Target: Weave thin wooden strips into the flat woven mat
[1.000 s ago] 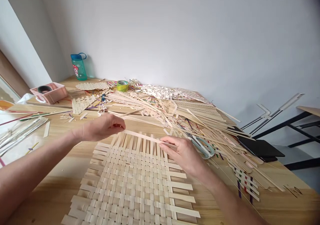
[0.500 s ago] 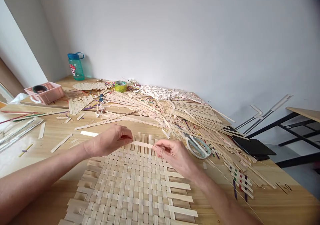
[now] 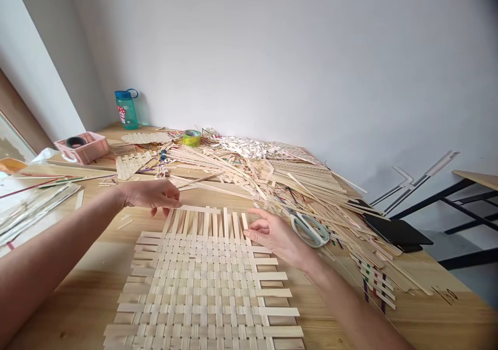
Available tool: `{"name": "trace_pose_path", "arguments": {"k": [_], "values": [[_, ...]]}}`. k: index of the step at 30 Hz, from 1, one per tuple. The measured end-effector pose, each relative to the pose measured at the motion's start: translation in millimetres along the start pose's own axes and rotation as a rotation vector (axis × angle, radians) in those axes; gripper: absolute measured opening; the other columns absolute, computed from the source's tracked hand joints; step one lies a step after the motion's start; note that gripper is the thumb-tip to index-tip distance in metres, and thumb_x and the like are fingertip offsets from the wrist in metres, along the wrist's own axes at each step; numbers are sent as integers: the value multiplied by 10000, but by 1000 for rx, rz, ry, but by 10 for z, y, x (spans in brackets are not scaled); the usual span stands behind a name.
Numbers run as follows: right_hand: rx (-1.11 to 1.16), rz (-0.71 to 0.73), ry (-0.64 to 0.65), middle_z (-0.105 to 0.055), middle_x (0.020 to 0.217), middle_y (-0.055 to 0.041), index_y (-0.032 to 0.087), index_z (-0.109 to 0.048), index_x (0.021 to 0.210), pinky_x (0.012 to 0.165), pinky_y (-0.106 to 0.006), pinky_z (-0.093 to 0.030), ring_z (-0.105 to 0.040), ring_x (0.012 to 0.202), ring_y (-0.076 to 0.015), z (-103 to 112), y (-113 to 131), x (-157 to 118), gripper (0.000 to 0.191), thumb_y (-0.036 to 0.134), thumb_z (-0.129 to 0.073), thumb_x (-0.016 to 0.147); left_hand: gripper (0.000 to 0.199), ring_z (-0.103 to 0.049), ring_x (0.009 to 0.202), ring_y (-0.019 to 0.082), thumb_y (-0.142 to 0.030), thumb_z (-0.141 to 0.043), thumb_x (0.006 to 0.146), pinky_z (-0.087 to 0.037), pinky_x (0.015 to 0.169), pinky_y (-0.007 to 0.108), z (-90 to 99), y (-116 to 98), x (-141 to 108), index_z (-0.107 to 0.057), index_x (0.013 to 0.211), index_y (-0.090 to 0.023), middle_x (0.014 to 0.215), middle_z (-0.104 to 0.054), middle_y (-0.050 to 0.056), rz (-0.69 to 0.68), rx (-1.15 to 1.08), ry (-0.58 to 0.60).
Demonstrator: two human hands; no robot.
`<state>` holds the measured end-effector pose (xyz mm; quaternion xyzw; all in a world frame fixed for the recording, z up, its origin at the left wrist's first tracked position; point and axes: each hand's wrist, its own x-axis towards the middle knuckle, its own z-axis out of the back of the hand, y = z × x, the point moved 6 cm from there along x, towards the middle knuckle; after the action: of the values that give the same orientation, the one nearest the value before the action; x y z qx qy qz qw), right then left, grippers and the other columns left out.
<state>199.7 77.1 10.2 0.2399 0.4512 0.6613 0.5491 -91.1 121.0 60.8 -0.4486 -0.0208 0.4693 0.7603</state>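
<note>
A large woven mat of pale wooden strips [image 3: 202, 282] lies on the wooden table [image 3: 78, 259] in front of me. A loose crosswise strip [image 3: 200, 210] rests among the free strip ends along the mat's far edge. My left hand [image 3: 150, 194] hovers at that strip's left end, with its fingertips close to or touching it and nothing held. My right hand [image 3: 272, 233] is spread open beside the mat's far right corner, holding nothing. Its fingertips are near the last upright strip ends.
A heap of loose wooden strips [image 3: 272, 176] covers the far table, with white-handled scissors [image 3: 309, 229] at its near edge. Farther off stand a teal bottle [image 3: 126, 110], a green tape roll [image 3: 192, 138] and a pink box [image 3: 81, 148]. A black flat case [image 3: 397, 232] lies at the right.
The crosswise strip, earlier pinched between both hands, now lies on the mat's far edge. My hands have let go and moved apart, the left to its left end and the right toward the scissors.
</note>
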Motion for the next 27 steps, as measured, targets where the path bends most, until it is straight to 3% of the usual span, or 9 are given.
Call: {"name": "trace_pose_path", "arguments": {"k": [4, 9, 12, 14, 16, 21, 24, 27], "values": [[113, -40, 77, -663, 974, -59, 146, -483, 1381, 747, -289, -495, -637, 864, -176, 45, -31, 29, 694, 448, -724, 805, 319, -552, 601, 125, -393, -558, 887, -428, 557, 212, -56, -75, 43, -590, 700, -137, 625, -577, 4, -74, -59, 2], [280, -80, 195, -642, 875, -30, 178, -601, 1288, 523, -227, -424, -560, 650, -117, 43, -80, 84, 656, 528, -765, 757, 311, -529, 603, 130, -430, -644, 838, -421, 610, 243, -49, -188, 60, -611, 707, -150, 617, -567, -9, -189, -114, 30], [352, -102, 185, -677, 878, -42, 202, -673, 1176, 585, -253, -490, -619, 724, -154, 100, -101, 185, 631, 572, -806, 682, 316, -515, 600, 133, -438, -644, 844, -404, 611, 255, -23, -291, 8, -618, 713, -151, 622, -578, -4, -259, -142, 13], [292, -37, 252, -709, 997, -83, 194, -698, 1126, 773, -320, -543, -661, 928, -214, 138, 4, 263, 628, 595, -812, 657, 304, -503, 608, 128, -416, -619, 863, -394, 620, 257, -2, -358, -47, -620, 723, -146, 632, -573, -6, -292, -147, -19], [160, 36, 382, -697, 1154, -118, 181, -686, 1175, 949, -385, -508, -639, 1099, -251, 141, 182, 329, 639, 589, -788, 694, 284, -492, 620, 123, -382, -588, 884, -389, 633, 256, 9, -414, -100, -618, 736, -141, 640, -558, -10, -310, -144, -44], [-31, 229, 471, -584, 1381, -114, 206, -619, 1297, 1009, -375, -483, -539, 1286, -271, 58, 778, 481, 655, 528, -760, 744, 268, -462, 624, 112, -352, -559, 904, -362, 613, 237, 13, -502, -158, -609, 756, -135, 637, -526, -18, -325, -114, -69], [-103, 316, 589, -661, 1218, -97, 170, -612, 1292, 903, -317, -511, -619, 1103, -232, -169, 1004, 491, 622, 498, -747, 781, 275, -434, 605, 102, -357, -573, 903, -336, 573, 216, 13, -530, -163, -602, 764, -121, 626, -493, -26, -330, -85, -69], [-120, 366, 657, -685, 987, -50, 145, -665, 1167, 742, -251, -496, -621, 869, -173, -324, 1055, 471, 520, 524, -714, 815, 293, -402, 581, 92, -370, -568, 911, -310, 539, 205, 11, -549, -168, -594, 774, -112, 620, -463, -35, -333, -68, -67]]}}
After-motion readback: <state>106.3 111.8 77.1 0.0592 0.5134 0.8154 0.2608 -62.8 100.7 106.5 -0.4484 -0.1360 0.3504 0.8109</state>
